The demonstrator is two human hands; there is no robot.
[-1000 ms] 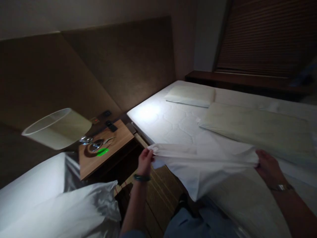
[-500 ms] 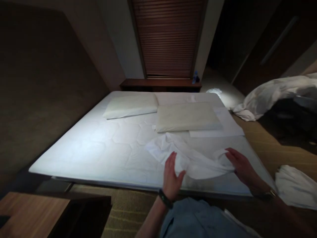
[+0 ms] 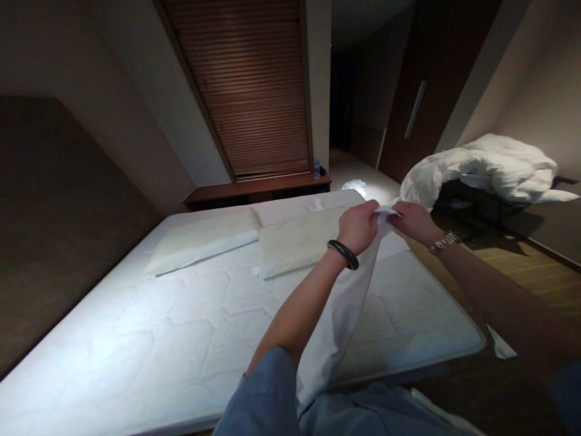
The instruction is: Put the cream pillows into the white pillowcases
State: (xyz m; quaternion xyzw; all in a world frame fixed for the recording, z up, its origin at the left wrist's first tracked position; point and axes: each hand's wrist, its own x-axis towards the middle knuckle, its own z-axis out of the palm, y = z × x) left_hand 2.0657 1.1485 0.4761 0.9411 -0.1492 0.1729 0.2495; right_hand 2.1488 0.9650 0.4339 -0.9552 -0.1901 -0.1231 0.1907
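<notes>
- Your left hand (image 3: 359,225) and right hand (image 3: 414,221) each pinch one top edge of the white pillowcase (image 3: 338,315); both grips clamped, close together, so it hangs straight.
- It drapes toward six o'clock over the mattress (image 3: 158,327); two pillows (image 3: 200,239) lie at ten o'clock.

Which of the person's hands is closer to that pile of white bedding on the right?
The right hand. It is raised just left of the bedding pile, while the left hand is farther left; both pinch the white cloth.

Both hands are raised over the bed (image 3: 136,339): the left hand (image 3: 358,226) and the right hand (image 3: 412,221) pinch the top edge of a white cloth (image 3: 340,309), which hangs down toward the near side. Two pillows (image 3: 200,239) lie far left.
</notes>
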